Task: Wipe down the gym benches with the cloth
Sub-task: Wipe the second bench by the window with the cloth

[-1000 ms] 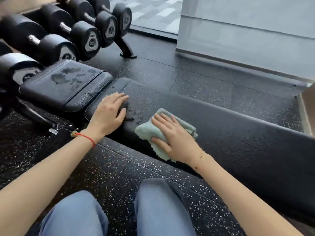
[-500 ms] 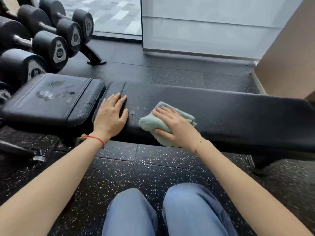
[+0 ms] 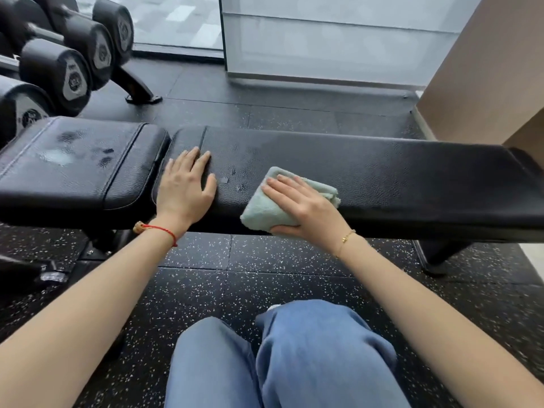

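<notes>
While folded, plush cloth [image 3: 266,209] (mint) on pebbled black bench [image 3: 397,169].

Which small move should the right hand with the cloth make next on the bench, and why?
Probably slide the cloth a little leftward, toward the left hand. The right hand presses it flat on the long bench pad, and a few small wet spots lie unwiped between the two hands.
</notes>
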### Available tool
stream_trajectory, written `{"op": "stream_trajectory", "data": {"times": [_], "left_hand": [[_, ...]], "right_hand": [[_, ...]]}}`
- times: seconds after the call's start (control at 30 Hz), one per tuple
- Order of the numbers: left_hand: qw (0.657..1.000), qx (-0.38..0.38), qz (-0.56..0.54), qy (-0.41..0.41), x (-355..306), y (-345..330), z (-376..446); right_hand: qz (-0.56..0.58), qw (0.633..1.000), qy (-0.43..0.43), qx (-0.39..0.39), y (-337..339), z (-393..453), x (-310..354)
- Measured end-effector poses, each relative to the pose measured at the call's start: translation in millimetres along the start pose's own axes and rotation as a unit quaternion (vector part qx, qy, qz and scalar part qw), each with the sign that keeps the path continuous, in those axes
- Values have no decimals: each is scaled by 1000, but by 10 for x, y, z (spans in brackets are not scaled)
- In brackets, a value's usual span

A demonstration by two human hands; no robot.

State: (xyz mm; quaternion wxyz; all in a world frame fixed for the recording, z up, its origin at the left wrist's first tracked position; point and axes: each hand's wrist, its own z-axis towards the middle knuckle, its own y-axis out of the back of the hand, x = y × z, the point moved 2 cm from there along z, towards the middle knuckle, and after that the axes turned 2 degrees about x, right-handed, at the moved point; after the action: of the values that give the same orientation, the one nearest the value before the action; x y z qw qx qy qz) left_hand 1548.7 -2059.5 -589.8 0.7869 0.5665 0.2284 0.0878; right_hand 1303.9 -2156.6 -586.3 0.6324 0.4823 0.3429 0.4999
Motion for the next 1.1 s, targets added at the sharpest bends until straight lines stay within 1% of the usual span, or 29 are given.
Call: {"op": "stream_trajectory", "data": {"times": [0.03,0.13,0.23,0.33,0.4,0.47,0.53,0.57,0.67,0.73,0.8,0.9,0.93,1.0,1.03,1.1], "left_hand": [[1000,0,3,1,2,3,-4],[1000,4,9,5,-30,5,-9],[1000,15,9,13,-59,6,1],[999,25,-3,31,-95,35,7],[999,31,-11,29,-200,37,1],[999,31,-7,-4,-380,3,-4],[999,39,-15,-30,-589,-59,-1],[998,43,-20,-40,-682,-98,1],[997,39,-22,-61,-868,-200,10],[997,37,-15,-59,-901,-246,18],[998,31,1,-58,-907,-269,2],[998,20,7,-59,-907,-283,-7],[998,20,7,-60,-902,-286,-15],[998,17,3,-63,-896,-284,-18],[998,16,1,-63,-897,-279,-18],[998,19,2,-61,-898,-274,-19]], "right_hand": [[-2,1000,-8,-12,55,-172,-121],[-10,996,-70,-51,205,-661,-516],[-38,994,-86,-53,216,-635,-482],[-31,998,-44,-43,79,-203,-126],[-20,999,-19,-27,-16,10,19],[-9,1000,-1,-23,2,-37,-41],[-7,999,1,-34,113,-333,-271],[-8,999,-19,-48,183,-540,-436],[5,988,-130,-79,374,-1144,-893],[-2,983,-162,-81,418,-1238,-953],[-12,988,-140,-70,359,-1053,-794],[-30,997,-66,-38,161,-579,-457],[-27,998,-51,-26,125,-496,-407],[-12,999,-29,-20,173,-562,-509],[-2,999,-32,-22,239,-699,-625],[14,996,-84,-35,416,-1096,-955]]}}
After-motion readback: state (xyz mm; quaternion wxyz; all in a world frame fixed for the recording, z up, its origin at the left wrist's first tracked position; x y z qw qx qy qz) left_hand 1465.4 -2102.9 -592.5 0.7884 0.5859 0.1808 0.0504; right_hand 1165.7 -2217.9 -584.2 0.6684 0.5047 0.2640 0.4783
